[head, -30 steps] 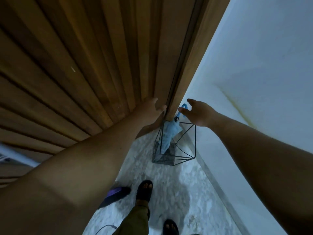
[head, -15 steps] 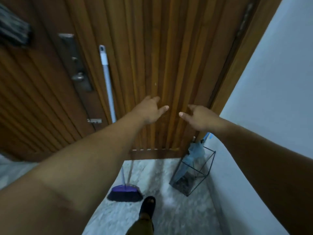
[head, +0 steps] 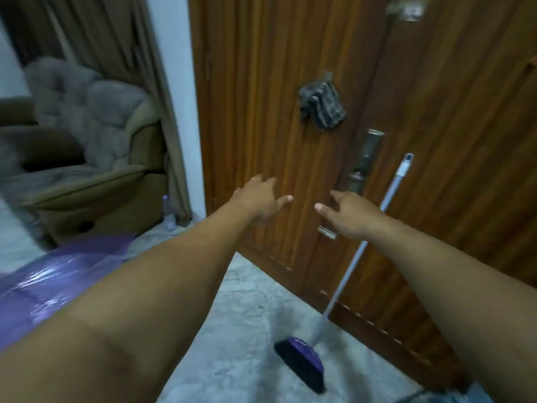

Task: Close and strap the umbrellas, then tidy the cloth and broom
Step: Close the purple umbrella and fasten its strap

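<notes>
Broom (head: 343,274) leans vs the wooden door (head: 290,82), approx 4 o'clock: pale handle w/ white cap at top, purple head w/ dark bristles on the marble floor (head: 247,330). Cloth (head: 322,104), grey-dark checked, hangs bunched on the door at 1 o'clock, above the metal lock plate (head: 367,158). No readable writing. Left hand (head: 258,199) and right hand (head: 348,213) both reach fwd, fingers loosely spread, each grip empty, near the door; can't tell if touching. Purple plastic sheet (head: 58,280) at 9 o'clock; armchair (head: 87,175) w/ grey fluffy throw (head: 81,91) at 10; small bottle (head: 168,212) beside it. Right forearm crosses the broom handle.
</notes>
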